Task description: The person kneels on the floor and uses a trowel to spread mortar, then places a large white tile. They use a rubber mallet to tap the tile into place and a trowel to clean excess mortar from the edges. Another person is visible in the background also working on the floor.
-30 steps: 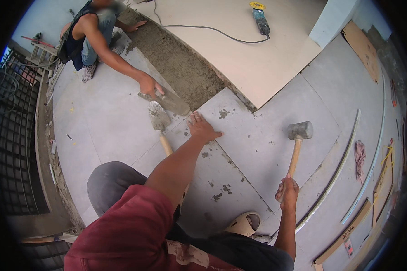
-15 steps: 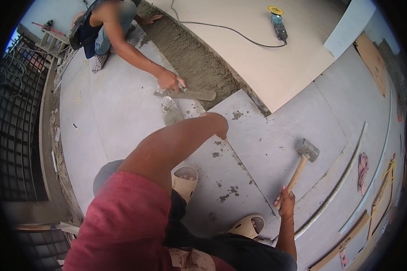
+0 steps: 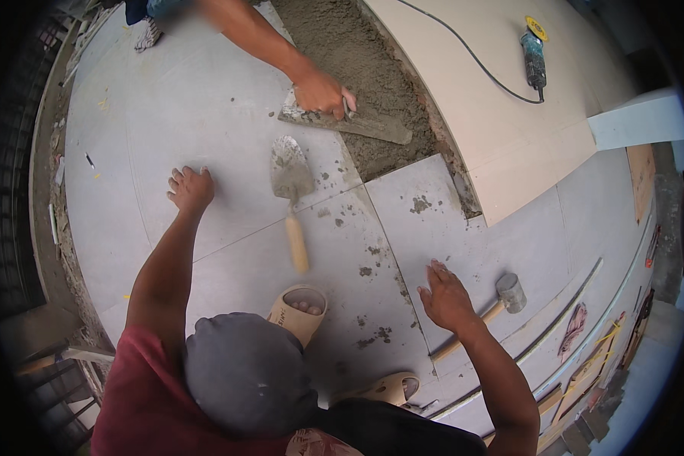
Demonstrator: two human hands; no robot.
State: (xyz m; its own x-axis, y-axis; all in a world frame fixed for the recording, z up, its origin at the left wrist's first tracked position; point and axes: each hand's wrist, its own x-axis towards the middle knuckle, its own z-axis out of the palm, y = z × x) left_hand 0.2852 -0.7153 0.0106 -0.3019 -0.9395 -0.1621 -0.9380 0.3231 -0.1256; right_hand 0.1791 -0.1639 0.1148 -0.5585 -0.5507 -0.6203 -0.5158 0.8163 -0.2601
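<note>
My left hand (image 3: 191, 188) is over the large grey tile (image 3: 167, 114) at the left, fingers apart and nothing in them; whether it presses on the tile I cannot tell. Over the right-hand tile, my right hand (image 3: 446, 298) is open and holds nothing. Just beside it lies a rubber mallet (image 3: 511, 293), its wooden handle passing behind my wrist. Between my hands a pointed trowel (image 3: 292, 173) with a wooden handle rests on the tiles. Beyond it, a co-worker's hand (image 3: 324, 93) grips a flat plastering trowel (image 3: 372, 127) at the edge of wet mortar (image 3: 342, 57).
An angle grinder (image 3: 535, 59) with a yellow disc and black cord lies on the beige floor (image 3: 501, 137). At the right are a long straight bar (image 3: 558, 313) and a crumpled cloth (image 3: 572, 331). My sandalled feet (image 3: 300, 310) stand on the tiles. Mortar crumbs dot the tile joints.
My right hand has let go of the mallet, which now lies on the tile. My left arm has swung left from across the middle, uncovering the pointed trowel. The view has shifted too.
</note>
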